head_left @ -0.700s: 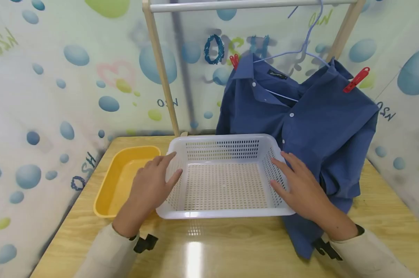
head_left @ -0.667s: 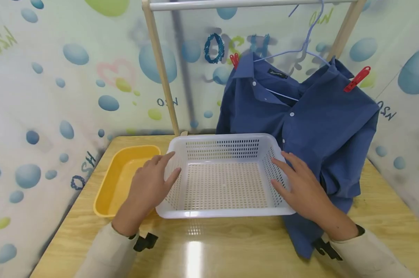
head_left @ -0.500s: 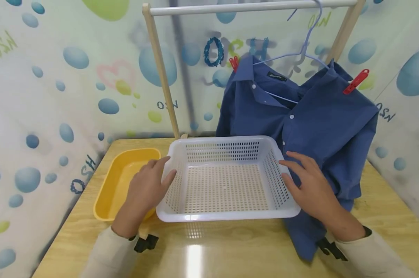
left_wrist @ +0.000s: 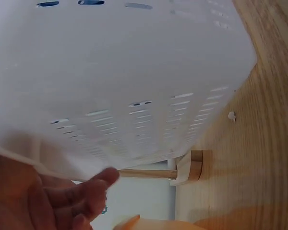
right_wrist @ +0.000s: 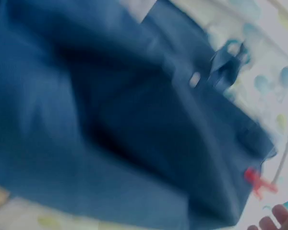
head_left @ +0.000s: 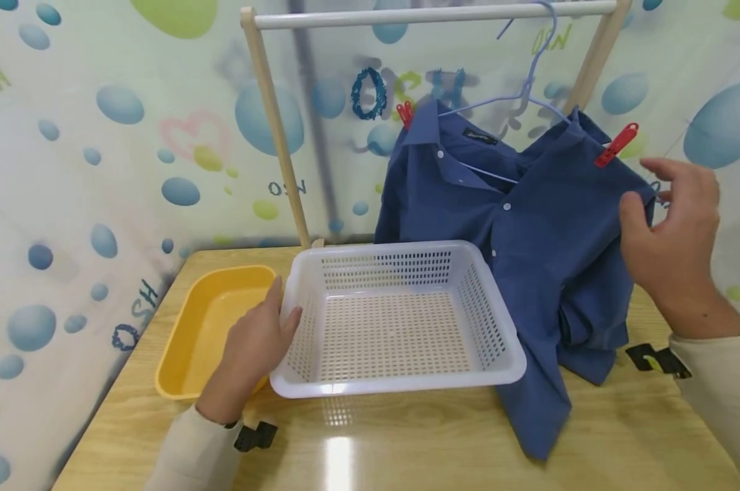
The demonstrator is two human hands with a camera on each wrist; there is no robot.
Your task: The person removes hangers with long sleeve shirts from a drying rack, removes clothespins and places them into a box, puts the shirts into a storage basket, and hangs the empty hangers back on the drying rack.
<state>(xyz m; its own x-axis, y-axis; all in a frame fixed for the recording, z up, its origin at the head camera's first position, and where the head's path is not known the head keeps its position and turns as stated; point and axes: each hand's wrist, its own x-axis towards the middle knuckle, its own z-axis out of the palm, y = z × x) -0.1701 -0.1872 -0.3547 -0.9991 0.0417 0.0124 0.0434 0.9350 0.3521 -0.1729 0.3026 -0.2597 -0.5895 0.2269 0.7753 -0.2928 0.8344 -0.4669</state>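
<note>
A white slotted plastic basket (head_left: pixel 400 384) sits on the wooden table, nothing inside it. My left hand (head_left: pixel 256 341) is at its left rim, thumb near the inner edge and fingers on the outer side; in the left wrist view, loosely bent fingers (left_wrist: pixel 89 196) show beside the basket wall (left_wrist: pixel 105 62). A blue button-up shirt (head_left: pixel 548 239) hangs on a light purple hanger (head_left: pixel 498 100), with a red clothespin (head_left: pixel 616 144) at its right shoulder. My right hand (head_left: pixel 676 239) is raised beside that shoulder, thumb and fingers apart, holding nothing. The right wrist view is blurred.
A yellow basin (head_left: pixel 188 341) stands left of the basket, close to my left hand. Behind stands a rack with a white bar (head_left: pixel 406 17) and wooden posts (head_left: pixel 277 129). Another red clothespin (head_left: pixel 404 114) is on the shirt's left shoulder. A patterned curtain (head_left: pixel 99 204) backs the table.
My right hand has left the basket's right side and risen to the right, to the shirt's shoulder. My left hand stays at the left rim. The view has shifted slightly to the right.
</note>
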